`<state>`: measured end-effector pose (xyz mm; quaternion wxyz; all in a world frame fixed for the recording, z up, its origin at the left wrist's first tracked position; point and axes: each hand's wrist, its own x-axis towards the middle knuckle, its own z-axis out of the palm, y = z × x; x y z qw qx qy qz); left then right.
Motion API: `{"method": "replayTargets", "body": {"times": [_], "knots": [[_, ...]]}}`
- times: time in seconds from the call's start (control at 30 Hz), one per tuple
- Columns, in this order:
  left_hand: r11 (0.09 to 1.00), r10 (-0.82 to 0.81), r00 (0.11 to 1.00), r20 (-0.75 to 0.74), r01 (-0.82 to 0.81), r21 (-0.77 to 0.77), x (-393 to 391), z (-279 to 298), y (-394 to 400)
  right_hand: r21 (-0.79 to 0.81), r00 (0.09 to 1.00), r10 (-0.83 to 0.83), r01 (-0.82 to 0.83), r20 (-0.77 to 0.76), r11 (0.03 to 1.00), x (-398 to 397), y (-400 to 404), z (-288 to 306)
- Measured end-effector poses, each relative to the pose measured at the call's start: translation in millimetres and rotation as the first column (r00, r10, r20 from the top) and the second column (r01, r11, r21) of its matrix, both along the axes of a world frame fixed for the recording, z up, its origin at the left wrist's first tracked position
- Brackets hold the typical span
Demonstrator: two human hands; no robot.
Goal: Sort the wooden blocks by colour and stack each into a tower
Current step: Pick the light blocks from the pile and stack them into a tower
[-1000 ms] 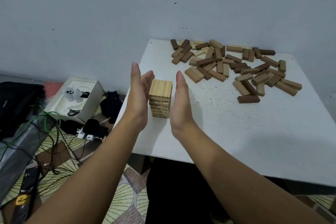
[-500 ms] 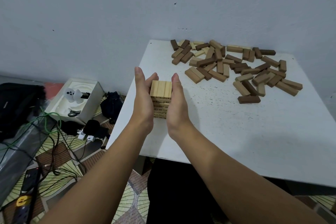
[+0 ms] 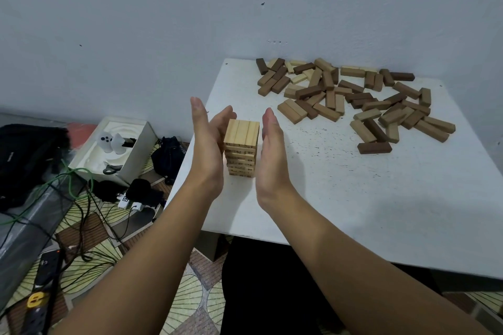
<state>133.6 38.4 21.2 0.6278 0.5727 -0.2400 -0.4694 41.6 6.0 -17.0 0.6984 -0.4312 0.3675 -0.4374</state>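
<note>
Two bare forearms reach up from the near edge of the white table point(image 3: 353, 198), its matte top flecked with small dark specks. The left hand point(image 3: 208, 144) and the right hand point(image 3: 272, 149) stand on edge with fingers straight, flanking the tower point(image 3: 241, 148) of pale, smooth rectangular blocks; a thin gap shows between the right palm and the tower, and whether the left palm touches it cannot be told. The tower stands near the table's left edge, three blocks across its top. Bare tabletop lies to its right and front. Farther back, near the wall, the loose blocks point(image 3: 353, 98) lie scattered, tan, mid-brown and dark brown.
</note>
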Motion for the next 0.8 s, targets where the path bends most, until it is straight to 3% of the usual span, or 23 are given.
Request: {"method": "replayTargets", "body": {"times": [0.23,0.33,0.67,0.8], "knots": [[1.0,0.006,0.999,-0.053,-0.005,0.013,7.3,-17.8,1.2,0.12,1.0,-0.005,0.004,0.006,0.993,-14.4,27.2,36.1],[0.999,-0.039,0.998,-0.058,0.04,0.011,0.9,-18.1,2.5,0.14,0.999,0.011,-0.017,0.045,0.99,-6.5,21.1,15.8],[1.0,-0.029,0.996,-0.079,0.029,0.005,-14.3,-14.5,2.0,0.122,1.0,-0.021,0.019,0.021,0.992,5.1,19.8,2.6],[1.0,-0.02,0.997,-0.073,0.02,-0.001,-15.0,-15.0,1.7,0.108,0.996,-0.059,0.065,-0.061,0.992,11.7,21.9,7.6]]}}
